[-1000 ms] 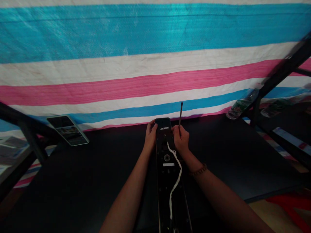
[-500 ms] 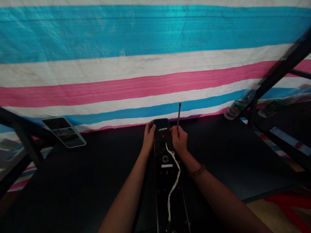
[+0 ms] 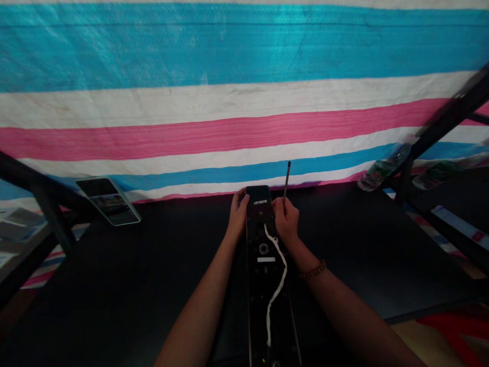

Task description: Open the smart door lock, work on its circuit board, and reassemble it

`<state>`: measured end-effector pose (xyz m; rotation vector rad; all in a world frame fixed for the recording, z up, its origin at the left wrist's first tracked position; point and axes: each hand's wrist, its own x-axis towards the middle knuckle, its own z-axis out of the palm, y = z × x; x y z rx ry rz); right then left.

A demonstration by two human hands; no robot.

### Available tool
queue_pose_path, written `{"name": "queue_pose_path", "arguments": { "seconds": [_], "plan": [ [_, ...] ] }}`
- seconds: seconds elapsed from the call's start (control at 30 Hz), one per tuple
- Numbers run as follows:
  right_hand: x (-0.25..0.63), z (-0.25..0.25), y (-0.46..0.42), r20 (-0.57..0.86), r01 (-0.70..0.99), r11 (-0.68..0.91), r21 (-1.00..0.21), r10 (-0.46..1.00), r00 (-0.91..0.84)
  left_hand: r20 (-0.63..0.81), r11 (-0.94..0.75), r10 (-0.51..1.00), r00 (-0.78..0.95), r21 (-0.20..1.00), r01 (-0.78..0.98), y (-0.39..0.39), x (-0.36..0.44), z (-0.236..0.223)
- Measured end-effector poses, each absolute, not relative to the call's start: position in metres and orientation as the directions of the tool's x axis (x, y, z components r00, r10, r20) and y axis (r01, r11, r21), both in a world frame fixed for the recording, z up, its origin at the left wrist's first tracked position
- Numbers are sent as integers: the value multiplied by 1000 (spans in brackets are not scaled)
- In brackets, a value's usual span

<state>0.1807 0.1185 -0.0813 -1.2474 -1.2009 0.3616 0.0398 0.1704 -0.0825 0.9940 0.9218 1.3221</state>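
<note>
A long, narrow black panel (image 3: 255,300) runs away from me over the dark tabletop, with a white wrapped cable (image 3: 283,272), small fittings and white labels on its face. My left hand (image 3: 237,216) is closed around the left edge of its far end, thumb on top. On the other side, my right hand (image 3: 287,219) grips a thin dark rod (image 3: 287,179), pencil-like, with a black tip pointing up. That hand lies against the panel's right edge; whether its hidden fingers also hold the panel cannot be made out.
A phone (image 3: 109,201) with a lit screen leans at the back left of the black table (image 3: 160,255). Plastic bottles (image 3: 382,171) stand tilted at the right by a dark metal frame (image 3: 451,122). Behind hangs a striped sheet (image 3: 237,132). Another phone-like object (image 3: 460,224) lies far right.
The whole view has shifted slightly, so most things sit a little further right. Both hands keep the same hold, and the rod stays upright in my right hand.
</note>
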Motion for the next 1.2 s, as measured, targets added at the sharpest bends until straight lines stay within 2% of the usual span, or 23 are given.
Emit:
{"name": "queue_pose_path", "arguments": {
  "seconds": [1.2],
  "plan": [
    [180, -80, 118, 492, 361, 362, -860, 775, 396, 9, 4, 999, 36, 940, -340, 171, 41, -82]
  ]
}}
